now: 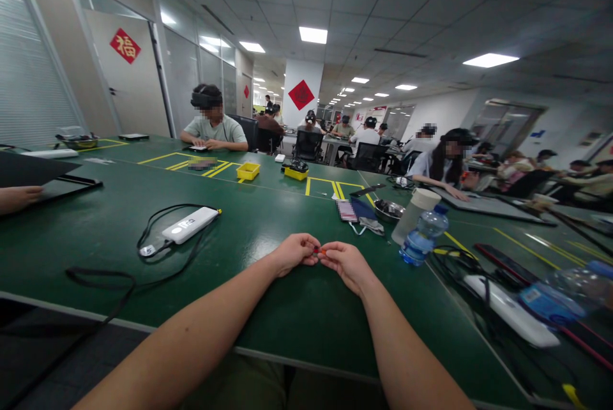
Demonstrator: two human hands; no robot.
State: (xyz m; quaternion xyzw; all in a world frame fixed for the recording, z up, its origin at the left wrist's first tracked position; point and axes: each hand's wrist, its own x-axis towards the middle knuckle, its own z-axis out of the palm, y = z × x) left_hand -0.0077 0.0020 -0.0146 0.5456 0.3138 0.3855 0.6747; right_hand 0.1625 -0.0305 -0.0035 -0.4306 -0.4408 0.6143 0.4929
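My left hand (295,253) and my right hand (345,263) meet just above the green table (268,327), in front of my body. Both are closed in a pinch, fingertips almost touching. Between them shows a small red-orange piece (322,251), with a darker red bit at the left fingertips. The fingers cover most of it, and it is too small to tell its kind. Whether it is one part or two, I cannot tell.
Left lies a white power bank (190,225) with a black cable. To the right stand a water bottle (424,236), a pale tumbler (414,215) and a metal bowl (389,209). Yellow trays (248,172) sit farther back. Other people work around the tables; one person's hand (19,198) is at far left.
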